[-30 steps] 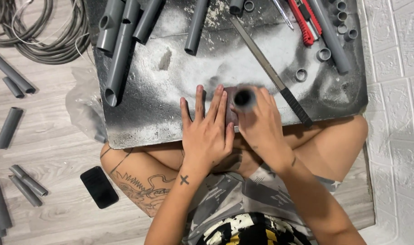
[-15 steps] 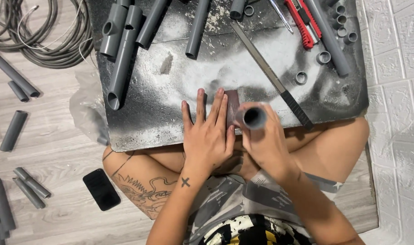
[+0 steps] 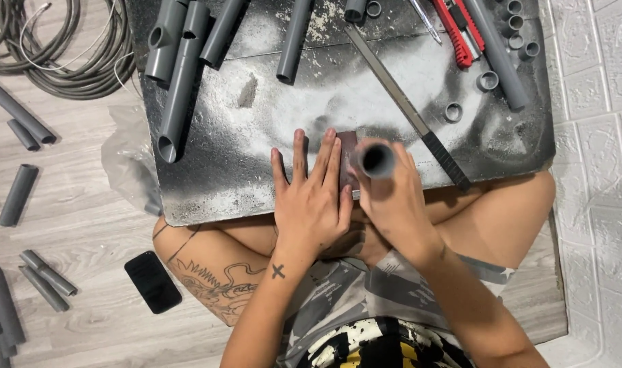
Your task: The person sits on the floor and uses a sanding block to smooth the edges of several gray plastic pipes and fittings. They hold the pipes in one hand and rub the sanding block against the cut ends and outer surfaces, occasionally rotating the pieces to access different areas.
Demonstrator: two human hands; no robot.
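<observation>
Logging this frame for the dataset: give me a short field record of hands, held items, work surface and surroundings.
left hand: flat, fingers spread, pressing a dark sandpaper sheet onto the board
right hand: gripping a short grey pipe piece, open end facing the camera, held upright over the sheet
work surface: dark board on the person's crossed legs, dusted with white powder
on board: long grey pipes, cut rings, red utility knife, black saw blade
floor: coiled cable, black phone, loose pipe offcuts

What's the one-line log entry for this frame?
left hand: flat on sandpaper | right hand: holds grey pipe upright, end on sandpaper | surface: dusty dark board | nearby: hacksaw blade
</observation>
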